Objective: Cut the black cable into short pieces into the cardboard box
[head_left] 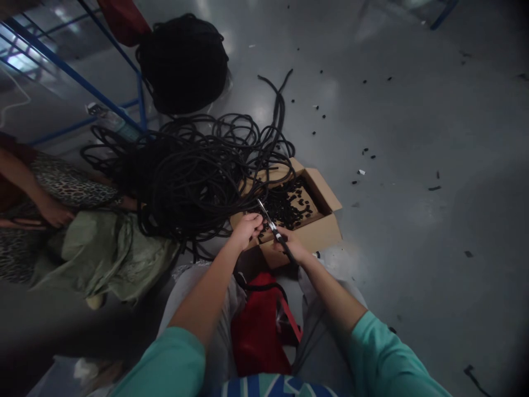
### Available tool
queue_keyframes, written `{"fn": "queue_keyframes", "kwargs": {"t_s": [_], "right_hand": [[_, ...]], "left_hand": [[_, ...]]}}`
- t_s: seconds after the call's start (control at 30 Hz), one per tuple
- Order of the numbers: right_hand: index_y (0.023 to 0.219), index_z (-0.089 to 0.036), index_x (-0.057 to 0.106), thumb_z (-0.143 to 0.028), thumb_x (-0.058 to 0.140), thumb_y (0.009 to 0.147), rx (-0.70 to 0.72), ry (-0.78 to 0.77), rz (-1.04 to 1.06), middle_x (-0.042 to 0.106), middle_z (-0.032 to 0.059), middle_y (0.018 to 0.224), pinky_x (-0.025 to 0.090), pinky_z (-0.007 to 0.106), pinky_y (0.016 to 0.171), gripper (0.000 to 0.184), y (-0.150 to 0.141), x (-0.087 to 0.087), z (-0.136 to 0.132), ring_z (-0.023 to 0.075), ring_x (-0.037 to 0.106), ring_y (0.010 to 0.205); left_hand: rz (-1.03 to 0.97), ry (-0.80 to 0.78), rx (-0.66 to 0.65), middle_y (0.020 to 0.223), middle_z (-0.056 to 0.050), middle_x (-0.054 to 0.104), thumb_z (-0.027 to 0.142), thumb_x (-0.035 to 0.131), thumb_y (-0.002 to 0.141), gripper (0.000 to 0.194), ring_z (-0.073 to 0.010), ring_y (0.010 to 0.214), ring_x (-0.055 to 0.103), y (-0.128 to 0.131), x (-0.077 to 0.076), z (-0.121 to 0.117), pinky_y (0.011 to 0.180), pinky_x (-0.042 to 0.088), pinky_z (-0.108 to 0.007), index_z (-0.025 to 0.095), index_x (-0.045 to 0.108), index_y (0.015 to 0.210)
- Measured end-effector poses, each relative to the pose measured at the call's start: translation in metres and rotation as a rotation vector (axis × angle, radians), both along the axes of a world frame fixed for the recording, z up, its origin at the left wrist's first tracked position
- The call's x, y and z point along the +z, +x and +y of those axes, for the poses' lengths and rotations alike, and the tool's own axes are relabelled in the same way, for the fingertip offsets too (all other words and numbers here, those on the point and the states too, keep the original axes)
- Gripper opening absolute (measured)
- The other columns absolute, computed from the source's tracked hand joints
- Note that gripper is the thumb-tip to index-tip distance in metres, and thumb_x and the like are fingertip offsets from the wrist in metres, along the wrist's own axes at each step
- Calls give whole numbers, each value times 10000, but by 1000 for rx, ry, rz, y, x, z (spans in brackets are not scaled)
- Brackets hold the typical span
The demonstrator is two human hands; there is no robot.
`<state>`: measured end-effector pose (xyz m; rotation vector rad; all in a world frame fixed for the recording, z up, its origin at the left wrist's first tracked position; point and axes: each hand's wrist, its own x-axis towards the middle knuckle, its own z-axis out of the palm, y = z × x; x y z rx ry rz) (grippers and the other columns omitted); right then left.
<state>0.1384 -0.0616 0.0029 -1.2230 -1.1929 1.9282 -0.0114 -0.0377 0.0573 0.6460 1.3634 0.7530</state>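
My right hand (291, 245) is closed around the black handles of what look like scissors (280, 239). Their slim silver blade points up and left, over the near edge of an open cardboard box (306, 238). Just left of the blade, my left hand (248, 229) is pinched closed, its fingertips close to the metal; what it grips is too small and dark to make out. Many short black pieces (285, 209) lie inside the box. A large tangle of black cord (185, 171) spreads over the box's left side, beyond my left hand.
A big round bundle of black cord (182, 63) stands farther back beside a blue metal frame (74, 66). At left sits another person, one hand (55, 212) near green cloth (119, 248). Red material (258, 331) lies between my legs. Small black scraps (366, 150) dot the grey floor.
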Motion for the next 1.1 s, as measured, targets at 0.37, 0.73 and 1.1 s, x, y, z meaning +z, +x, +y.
{"fn": "queue_keyframes", "kwargs": {"t_s": [0.37,0.73,1.1], "right_hand": [[839,-133,608,-209,584,482,-84,-34,-75,441,-62,545,294,207,488,366,-7,6,-2,68,369,500],[851,-148,561,-286,606,515,-4,-299,171,407,-92,399,303,200,385,366,-5,13,-7,68,373,351],[900,-165,582,-174,602,480,-32,-57,37,506,-50,650,340,209,561,421,-5,7,-2,78,431,587]], "left_hand": [[-26,-40,35,459,64,377,275,531,731,201,-8,306,254,-2,-5,2,333,157,-162,143,443,608],[-93,-51,12,448,67,371,328,585,691,233,-2,312,237,-6,-5,2,334,139,-157,136,473,621],[-66,-21,100,459,60,387,309,571,706,232,-5,317,261,-5,-8,2,341,163,-161,135,456,603]]}}
